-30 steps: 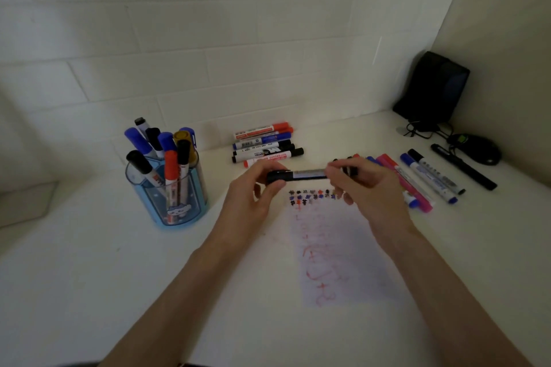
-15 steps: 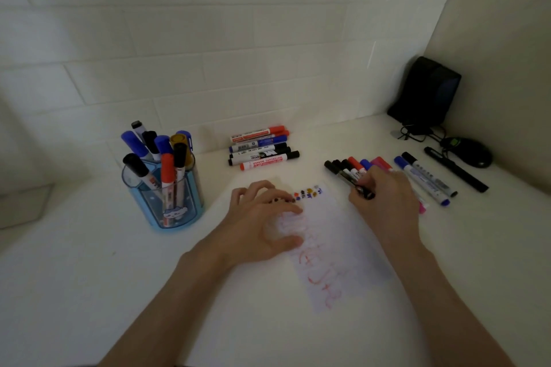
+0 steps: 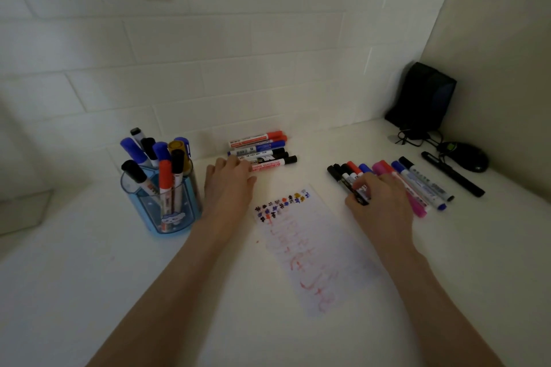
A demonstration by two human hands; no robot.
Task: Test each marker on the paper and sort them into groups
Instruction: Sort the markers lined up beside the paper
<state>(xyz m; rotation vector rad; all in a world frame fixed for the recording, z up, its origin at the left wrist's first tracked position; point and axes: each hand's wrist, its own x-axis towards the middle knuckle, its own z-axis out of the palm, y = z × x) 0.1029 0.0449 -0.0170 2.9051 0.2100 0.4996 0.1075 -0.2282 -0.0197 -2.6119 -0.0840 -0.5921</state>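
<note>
Head view: the right hand (image 3: 378, 202) curls its fingers round a black-capped plastic marker (image 3: 339, 177) at the row's left end, right of centre. The left hand (image 3: 229, 185) lies flat, fingertips touching the upper-centre group of red, blue and black markers (image 3: 262, 152). Such light, stiff, smooth barrels likely roll; pinch mid-barrel.

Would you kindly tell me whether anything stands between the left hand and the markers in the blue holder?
Nothing visible does. The left hand lies flat right beside the blue holder, with nothing between them, and the markers stick out of its open top.
</note>
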